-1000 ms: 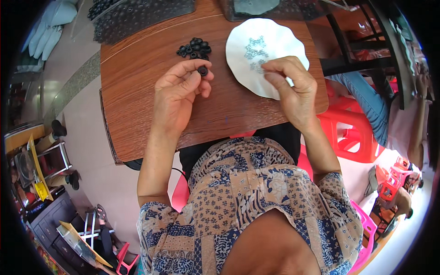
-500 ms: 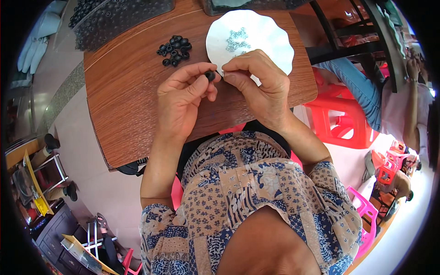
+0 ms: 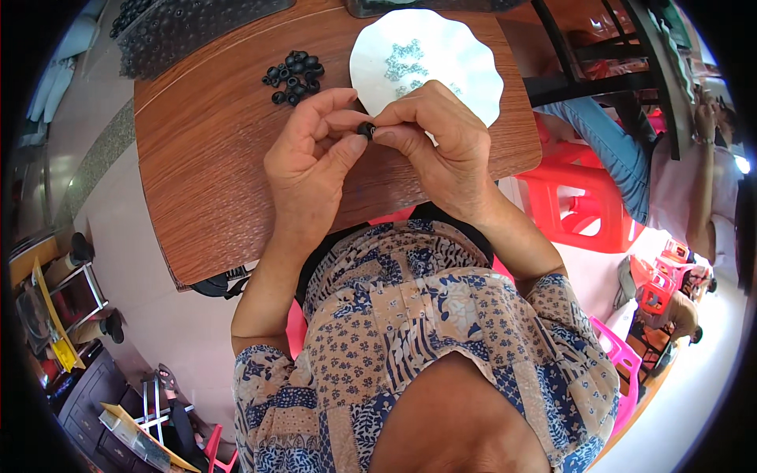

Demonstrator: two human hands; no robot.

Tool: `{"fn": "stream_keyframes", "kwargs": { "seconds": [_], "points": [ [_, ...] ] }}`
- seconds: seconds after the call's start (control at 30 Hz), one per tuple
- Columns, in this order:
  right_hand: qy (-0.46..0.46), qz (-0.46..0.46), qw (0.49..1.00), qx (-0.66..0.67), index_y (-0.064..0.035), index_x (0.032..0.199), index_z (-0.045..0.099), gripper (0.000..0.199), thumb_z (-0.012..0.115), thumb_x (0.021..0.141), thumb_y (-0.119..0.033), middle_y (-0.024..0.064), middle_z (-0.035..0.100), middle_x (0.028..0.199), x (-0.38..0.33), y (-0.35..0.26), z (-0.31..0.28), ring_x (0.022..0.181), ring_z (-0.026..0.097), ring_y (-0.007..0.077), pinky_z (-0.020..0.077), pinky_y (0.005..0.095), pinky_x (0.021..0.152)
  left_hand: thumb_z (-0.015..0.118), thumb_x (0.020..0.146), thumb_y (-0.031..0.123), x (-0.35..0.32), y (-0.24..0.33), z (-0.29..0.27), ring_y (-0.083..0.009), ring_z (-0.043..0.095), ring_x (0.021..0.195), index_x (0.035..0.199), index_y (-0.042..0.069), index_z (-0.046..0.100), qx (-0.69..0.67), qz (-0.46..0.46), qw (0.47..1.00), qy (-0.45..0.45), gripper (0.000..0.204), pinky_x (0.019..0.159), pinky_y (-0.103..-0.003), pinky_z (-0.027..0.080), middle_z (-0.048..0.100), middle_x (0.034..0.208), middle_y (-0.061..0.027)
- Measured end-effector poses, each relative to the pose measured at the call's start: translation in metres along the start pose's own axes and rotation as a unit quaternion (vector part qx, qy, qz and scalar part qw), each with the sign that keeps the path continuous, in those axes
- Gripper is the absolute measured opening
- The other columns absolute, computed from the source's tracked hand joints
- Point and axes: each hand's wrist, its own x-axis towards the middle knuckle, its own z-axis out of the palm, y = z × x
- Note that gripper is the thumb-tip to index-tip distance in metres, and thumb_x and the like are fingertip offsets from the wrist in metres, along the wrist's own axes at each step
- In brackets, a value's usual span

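Between the thumb and fingers of my left hand (image 3: 303, 169) is a small round black ring-like piece (image 3: 366, 130), its opening turned toward the right. My right hand (image 3: 449, 150) is closed in a pinch, thumb and index fingertips right against that opening. Whatever those fingertips hold is too small and covered to make out. Both hands are raised above the near part of the wooden table. Beyond my left hand lies a loose pile of similar black pieces (image 3: 293, 77). A white wavy-edged plate (image 3: 469, 59) sits beyond my right hand, with small clear pieces (image 3: 406, 59) scattered on it.
A clear container (image 3: 197, 39) full of black pieces stands at the table's far left. Another container (image 3: 434, 6) is at the far edge. Red plastic stools (image 3: 572, 205) and a seated person in jeans (image 3: 603, 146) are to the right of the table (image 3: 205, 173).
My hands have come together: the right fingertips, which pinched a tiny pale piece apart from the black piece, now touch it. The view has shifted slightly.
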Motion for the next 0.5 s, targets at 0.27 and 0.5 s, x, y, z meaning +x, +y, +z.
{"fn": "stream_keyframes", "kwargs": {
  "seconds": [0.27, 0.5],
  "points": [
    [0.008, 0.000, 1.000, -0.002, 0.0009, 0.082, 0.065, 0.013, 0.071, 0.071, 0.005, 0.0063, 0.060, 0.076, -0.0007, -0.0012, 0.0000, 0.070, 0.055, 0.0163, 0.0441, 0.0261, 0.060, 0.061, 0.080, -0.010, -0.0035, -0.0049, -0.0001, -0.0097, 0.062, 0.086, 0.117, 0.002, 0.055, 0.119, 0.074, 0.990, -0.002, 0.039, 0.075, -0.023, 0.050, 0.065, 0.094, -0.0052],
    [0.033, -0.085, 0.993, -0.074, -0.0013, 0.089, 0.068, 0.024, 0.074, 0.067, -0.001, 0.0069, 0.061, 0.077, -0.0056, -0.0005, 0.0047, 0.069, 0.054, 0.0196, 0.0436, 0.0276, 0.060, 0.061, 0.082, -0.007, 0.0010, -0.0046, -0.0044, -0.0105, 0.060, 0.086, 0.120, -0.002, 0.052, 0.000, 0.015, 1.000, -0.015, 0.039, 0.075, -0.022, 0.050, 0.064, 0.094, -0.0075]
  ]
}}
